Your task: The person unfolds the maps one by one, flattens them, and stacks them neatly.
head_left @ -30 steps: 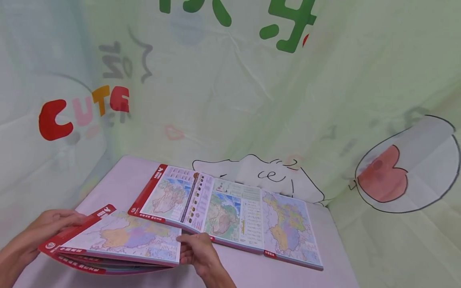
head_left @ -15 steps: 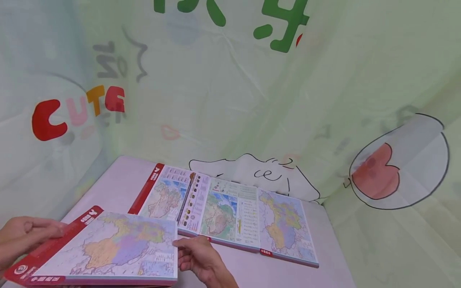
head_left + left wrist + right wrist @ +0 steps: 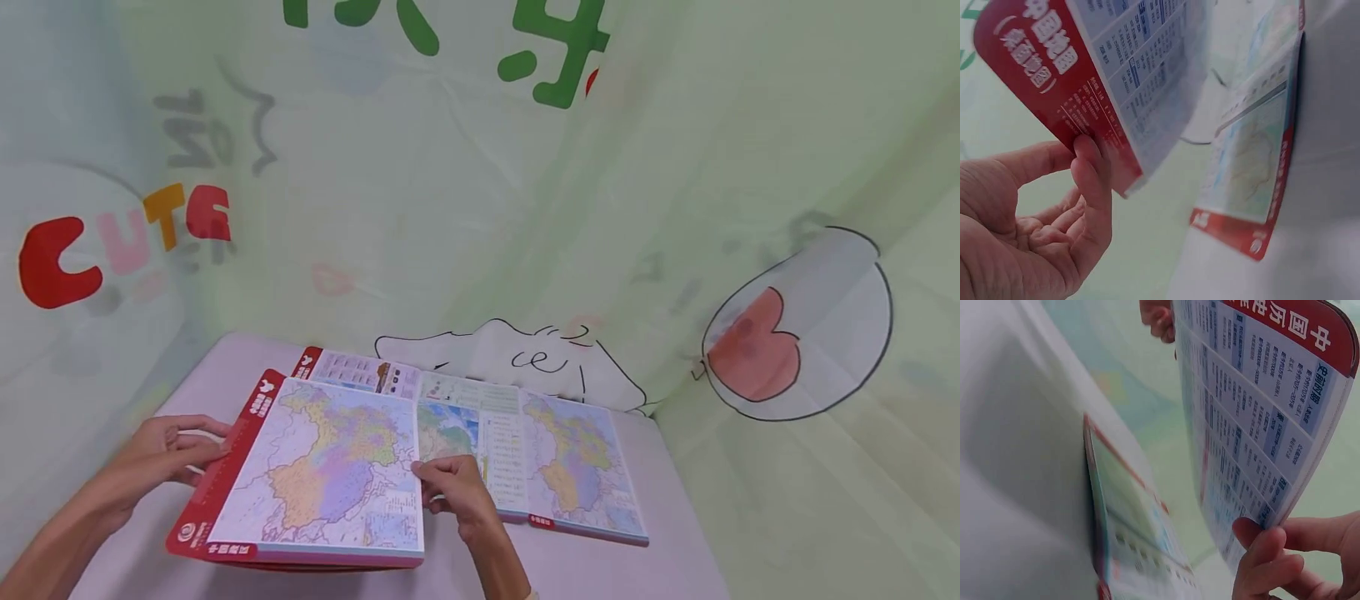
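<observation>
My left hand (image 3: 168, 454) pinches the red left border of a folded map of China (image 3: 330, 467), thumb on one face and fingers on the other. The opposite edge is pinched by my right hand (image 3: 457, 487). In the head view its coloured map face looks up at me, held above the table. The left wrist view shows the rear of this map (image 3: 1147, 81) printed with tables of text, and the right wrist view shows that same printed side. Behind it lies an opened-out map (image 3: 566, 467), its left panels partly hidden by the held one.
A pale cloth-covered table (image 3: 600, 567) carries the opened-out map near its back edge. Around it hang light green fabric walls (image 3: 465, 192), printed with coloured letters and line drawings.
The folded map, held in both hands, first dropped nearer me on the left, then rose up and rightward. It now overlaps the left panels of the opened-out map. The head view has turned slightly right.
</observation>
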A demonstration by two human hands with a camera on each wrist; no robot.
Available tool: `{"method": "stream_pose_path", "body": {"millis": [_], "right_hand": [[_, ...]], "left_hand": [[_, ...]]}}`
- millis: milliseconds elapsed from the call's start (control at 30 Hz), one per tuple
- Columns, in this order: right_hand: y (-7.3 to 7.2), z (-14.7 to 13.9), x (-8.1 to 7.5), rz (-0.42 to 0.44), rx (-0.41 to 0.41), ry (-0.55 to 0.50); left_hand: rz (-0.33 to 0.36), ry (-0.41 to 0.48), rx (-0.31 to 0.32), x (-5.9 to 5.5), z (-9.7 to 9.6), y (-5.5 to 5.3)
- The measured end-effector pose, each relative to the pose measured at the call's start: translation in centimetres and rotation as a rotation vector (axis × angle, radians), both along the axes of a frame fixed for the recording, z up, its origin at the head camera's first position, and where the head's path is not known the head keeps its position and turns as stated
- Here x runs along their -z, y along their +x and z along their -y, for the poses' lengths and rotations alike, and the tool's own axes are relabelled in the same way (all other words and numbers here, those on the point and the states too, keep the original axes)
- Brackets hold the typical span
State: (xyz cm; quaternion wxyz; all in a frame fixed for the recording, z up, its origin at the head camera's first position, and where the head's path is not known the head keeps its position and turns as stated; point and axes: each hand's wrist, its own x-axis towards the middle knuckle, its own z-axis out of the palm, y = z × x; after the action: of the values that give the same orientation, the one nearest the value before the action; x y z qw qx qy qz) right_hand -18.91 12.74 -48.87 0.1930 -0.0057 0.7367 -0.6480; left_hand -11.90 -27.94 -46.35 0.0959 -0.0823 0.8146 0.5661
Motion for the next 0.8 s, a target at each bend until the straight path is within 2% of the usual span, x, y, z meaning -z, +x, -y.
{"method": "stream_pose_path", "body": {"millis": [167, 400, 500, 667, 800], "right_hand": [[-1.9, -2.9, 0.5, -0.151, 0.095, 0.140], [-3.9, -5.7, 1.3, -0.231, 0.275, 0.219], [-5.1, -6.3, 1.9, -0.285, 0.341, 0.277], [-7.0, -7.0, 3.5, -0.339, 0.413, 0.356], [-8.0, -7.4, 5.0, -0.325, 0.457, 0.403]], "left_hand": [[-0.075, -0.006, 0.015, 1.6, -3.6, -3.3], [-0.164, -0.018, 0.028, 4.8, -8.4, -8.2], [-0.195, -0.033, 0.019, 5.8, -10.1, -10.0], [-0.199, -0.022, -0.016, 6.8, -12.2, -11.9], [-0.173, -0.023, -0.051, 7.8, -13.7, -12.9]]}}
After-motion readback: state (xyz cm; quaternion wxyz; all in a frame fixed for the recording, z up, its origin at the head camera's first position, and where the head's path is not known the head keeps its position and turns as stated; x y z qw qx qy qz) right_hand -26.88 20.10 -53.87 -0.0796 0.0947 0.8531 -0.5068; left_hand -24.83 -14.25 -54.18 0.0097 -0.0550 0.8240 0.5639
